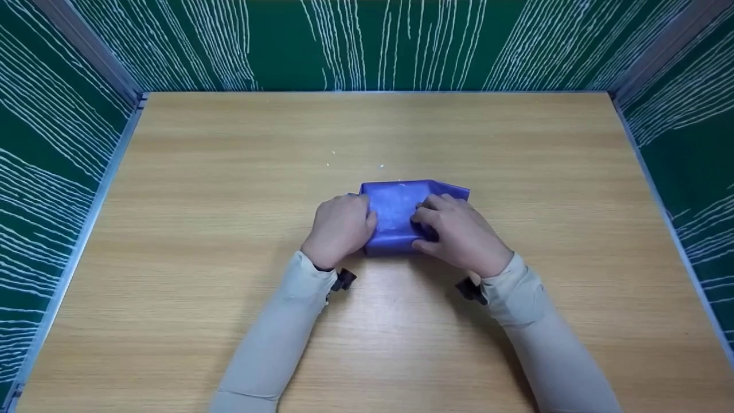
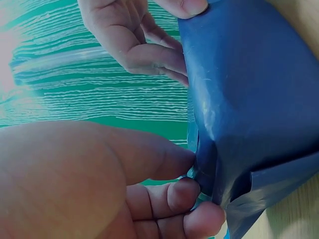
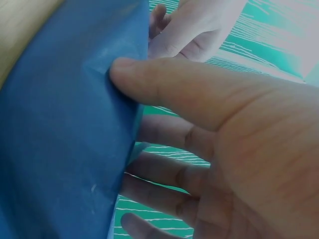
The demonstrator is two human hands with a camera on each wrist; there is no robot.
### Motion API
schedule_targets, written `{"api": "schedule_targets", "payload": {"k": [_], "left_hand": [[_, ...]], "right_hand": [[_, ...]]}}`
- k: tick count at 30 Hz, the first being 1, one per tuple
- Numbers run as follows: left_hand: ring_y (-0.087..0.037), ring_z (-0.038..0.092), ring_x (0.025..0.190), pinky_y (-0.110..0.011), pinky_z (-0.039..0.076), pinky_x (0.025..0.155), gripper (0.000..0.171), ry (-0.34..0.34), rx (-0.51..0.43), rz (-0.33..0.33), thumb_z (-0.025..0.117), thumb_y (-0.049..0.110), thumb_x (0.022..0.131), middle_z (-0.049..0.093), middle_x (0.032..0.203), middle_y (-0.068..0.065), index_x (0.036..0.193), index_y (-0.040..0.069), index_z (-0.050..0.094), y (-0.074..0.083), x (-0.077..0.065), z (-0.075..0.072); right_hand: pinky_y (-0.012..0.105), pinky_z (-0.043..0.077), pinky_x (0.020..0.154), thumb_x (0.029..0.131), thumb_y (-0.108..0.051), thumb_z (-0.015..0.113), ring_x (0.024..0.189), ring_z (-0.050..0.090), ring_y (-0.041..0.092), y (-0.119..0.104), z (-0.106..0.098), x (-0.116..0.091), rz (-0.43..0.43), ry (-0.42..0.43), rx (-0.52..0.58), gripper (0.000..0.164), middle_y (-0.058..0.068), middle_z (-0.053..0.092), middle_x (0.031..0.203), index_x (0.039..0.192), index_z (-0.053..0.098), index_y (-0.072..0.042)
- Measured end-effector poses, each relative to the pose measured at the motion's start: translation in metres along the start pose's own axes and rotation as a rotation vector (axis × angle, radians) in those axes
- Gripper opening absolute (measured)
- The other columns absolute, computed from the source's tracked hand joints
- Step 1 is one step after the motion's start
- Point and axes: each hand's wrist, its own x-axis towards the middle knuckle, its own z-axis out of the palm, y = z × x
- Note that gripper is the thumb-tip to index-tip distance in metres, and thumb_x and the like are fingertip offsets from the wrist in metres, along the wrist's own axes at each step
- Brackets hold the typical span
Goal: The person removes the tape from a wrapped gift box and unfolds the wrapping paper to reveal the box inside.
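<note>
A box-shaped package wrapped in shiny blue paper (image 1: 393,209) lies on the table in front of the person, a pointed paper flap (image 1: 456,189) sticking out at its far right corner. At its left end, the left hand (image 1: 342,226) pinches the paper between thumb and fingers; the left wrist view shows the fingertips (image 2: 187,194) at a folded edge. The right hand (image 1: 459,232) holds the near right edge. Its thumb (image 3: 149,82) presses the near side while the fingers lie over the top. A loose folded flap (image 2: 279,184) shows at the package's left end.
The package rests on a wood-grain table (image 1: 172,229). Small white specks (image 1: 382,166) lie beyond it. Green walls with white streaks (image 1: 367,46) border the table at the back and both sides. A small dark camera (image 1: 344,279) is strapped at each wrist.
</note>
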Motion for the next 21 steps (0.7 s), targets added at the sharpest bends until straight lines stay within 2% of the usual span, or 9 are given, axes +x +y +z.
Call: {"api": "schedule_targets", "payload": {"k": [6,9,16,21], "left_hand": [[-0.02,0.052,0.068,-0.036,0.042,0.06,0.031,0.005,-0.046,0.006,0.054,0.024,0.104,0.045,0.07,0.001,0.075,0.012,0.051,-0.0037,-0.0005,-0.0024],[-0.018,0.047,0.065,-0.034,0.038,0.059,0.032,0.014,-0.056,0.01,0.055,0.023,0.103,0.039,0.067,0.002,0.073,0.013,0.047,-0.0062,-0.0008,-0.003],[-0.02,0.055,0.07,-0.041,0.049,0.062,0.02,0.043,-0.058,0.003,0.059,0.024,0.1,0.051,0.074,-0.001,0.088,0.008,0.059,-0.0054,-0.0009,-0.0025],[-0.021,0.055,0.072,-0.04,0.046,0.063,0.022,0.025,-0.072,0.021,0.059,0.023,0.099,0.052,0.076,-0.001,0.081,0.01,0.056,-0.0026,0.0001,-0.0007]], "right_hand": [[0.044,0.049,0.08,0.084,-0.03,0.088,0.092,0.055,0.029,-0.0003,0.0,-0.0003,0.001,0.003,0.006,0.038,0.009,0.064,0.101,0.11,0.075,-0.006],[0.043,0.049,0.08,0.084,-0.03,0.088,0.092,0.055,0.028,-0.0007,0.0,0.0001,0.002,0.002,0.007,0.038,0.009,0.063,0.101,0.11,0.075,-0.006],[0.04,0.048,0.073,0.084,-0.027,0.088,0.088,0.054,0.028,-0.0011,0.0003,-0.0002,-0.007,0.008,0.014,0.036,0.007,0.06,0.098,0.108,0.073,-0.006],[0.04,0.047,0.072,0.084,-0.028,0.088,0.089,0.053,0.027,-0.0008,0.0001,-0.0012,-0.001,0.003,0.015,0.036,0.007,0.06,0.099,0.109,0.073,-0.006]]}}
